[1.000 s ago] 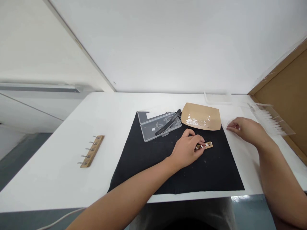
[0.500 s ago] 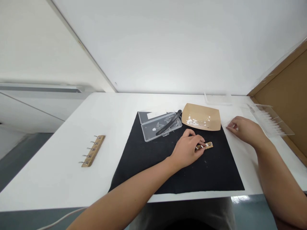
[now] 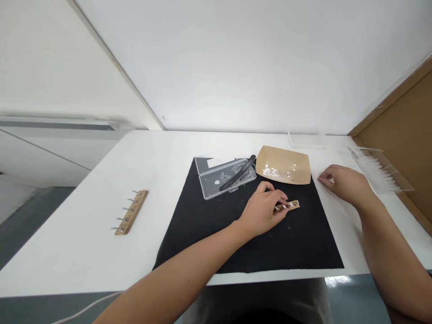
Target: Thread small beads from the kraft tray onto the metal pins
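Observation:
My left hand (image 3: 261,209) is closed around the left end of a small wooden strip (image 3: 294,204) lying on the black cloth (image 3: 202,234). Dark studs and small white pieces show along the strip; its left end is hidden under my fingers. Right of the cloth, my right hand (image 3: 346,182) rests low over the white table with thumb and forefinger pinched together. Whatever is between those fingertips is too small or too clear to make out. Just left of them stands a brown paper tray (image 3: 286,155) with small white bits in it.
An open clear plastic case (image 3: 211,191) of clear nail tips lies on the cloth, a black nail file (image 3: 239,172) across it. A wooden strip with metal clips (image 3: 131,213) is at left. Clear racks (image 3: 381,173) stand at right beside a cardboard panel (image 3: 401,130).
Almost nothing differs. Both hands keep their places and grips, with only a very slight shift of the fingers.

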Motion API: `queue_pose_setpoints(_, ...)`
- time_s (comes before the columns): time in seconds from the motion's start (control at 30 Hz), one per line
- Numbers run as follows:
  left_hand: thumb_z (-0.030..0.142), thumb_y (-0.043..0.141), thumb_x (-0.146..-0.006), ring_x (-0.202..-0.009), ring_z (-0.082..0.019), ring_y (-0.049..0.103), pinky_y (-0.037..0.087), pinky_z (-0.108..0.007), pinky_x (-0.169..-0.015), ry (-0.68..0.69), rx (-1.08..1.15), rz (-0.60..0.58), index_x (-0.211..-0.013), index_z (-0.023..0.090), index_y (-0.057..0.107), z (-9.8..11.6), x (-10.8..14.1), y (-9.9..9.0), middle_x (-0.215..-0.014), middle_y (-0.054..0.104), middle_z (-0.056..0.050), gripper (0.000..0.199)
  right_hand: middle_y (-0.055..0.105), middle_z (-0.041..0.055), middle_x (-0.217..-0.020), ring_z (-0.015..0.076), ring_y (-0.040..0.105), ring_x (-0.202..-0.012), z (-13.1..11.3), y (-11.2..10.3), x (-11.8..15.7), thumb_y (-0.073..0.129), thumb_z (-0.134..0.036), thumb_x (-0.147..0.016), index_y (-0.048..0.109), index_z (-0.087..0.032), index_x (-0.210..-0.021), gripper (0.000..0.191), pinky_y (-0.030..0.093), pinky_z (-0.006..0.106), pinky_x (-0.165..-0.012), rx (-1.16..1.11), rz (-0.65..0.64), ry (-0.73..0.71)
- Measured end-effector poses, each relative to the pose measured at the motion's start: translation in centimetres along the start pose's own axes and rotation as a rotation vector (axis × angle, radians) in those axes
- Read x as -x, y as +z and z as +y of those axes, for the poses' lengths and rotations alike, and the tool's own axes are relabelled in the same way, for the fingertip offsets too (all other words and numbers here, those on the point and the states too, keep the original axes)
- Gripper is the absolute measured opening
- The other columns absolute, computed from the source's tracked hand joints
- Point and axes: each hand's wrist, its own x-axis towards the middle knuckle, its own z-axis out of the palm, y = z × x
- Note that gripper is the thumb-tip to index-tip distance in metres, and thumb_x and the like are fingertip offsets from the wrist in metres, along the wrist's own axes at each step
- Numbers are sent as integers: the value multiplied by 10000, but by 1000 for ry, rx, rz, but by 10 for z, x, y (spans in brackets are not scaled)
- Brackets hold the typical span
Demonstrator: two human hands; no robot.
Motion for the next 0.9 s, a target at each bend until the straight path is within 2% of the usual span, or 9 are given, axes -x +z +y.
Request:
queue_pose_setpoints(0.13, 185, 776, -882, -1084, -279, 559, 553, -417, -921, 6, -9, 11, -1073, 201, 680, -1, 0, 0, -968, 825, -42, 215, 762, 81, -1066, 289, 660, -1029, 3, 3, -1, 514, -444, -973, 748, -249, -870, 321, 492, 391, -785, -4, 28, -75)
queue_pose_setpoints(0.23, 189, 787, -874, -1080, -283, 558, 557, -425, -915, 23, -7, 24, -1082, 199, 680, -1, 0, 1, -967, 825, -46, 234, 761, 81, -1052, 288, 664, -1010, 4, 3, -1, 519, -430, -967, 739, -244, -875, 302, 501, 407, -814, -14, 26, -82)
queue_pose_setpoints(0.5, 206, 794, -872, -1077, -290, 574, 563, -433, -914, 29, -13, 37, -1078, 203, 686, -3, 0, 2, -962, 819, -52, 233, 766, 71, -1019, 268, 676, -886, 1, -3, 3, 581, -431, -911, 731, -250, -885, 236, 439, 363, -657, -42, 25, 16)
queue_pose_setpoints(0.67, 189, 791, -870, -1084, -282, 575, 562, -415, -902, 20, -6, 22, -1078, 201, 681, -3, 1, 1, -966, 821, -46, 236, 773, 63, -954, 266, 673, -855, 0, -8, 5, 601, -420, -891, 726, -255, -887, 206, 437, 356, -651, -64, -21, 72)
queue_pose_setpoints(0.9, 210, 788, -883, -1071, -279, 567, 557, -401, -876, 37, -5, 46, -1059, 196, 675, -4, 1, 3, -956, 823, -44, 209, 769, 62, -887, 254, 667, -784, 0, -9, 6, 615, -415, -876, 701, -251, -857, 186, 421, 349, -620, -85, -4, 90)
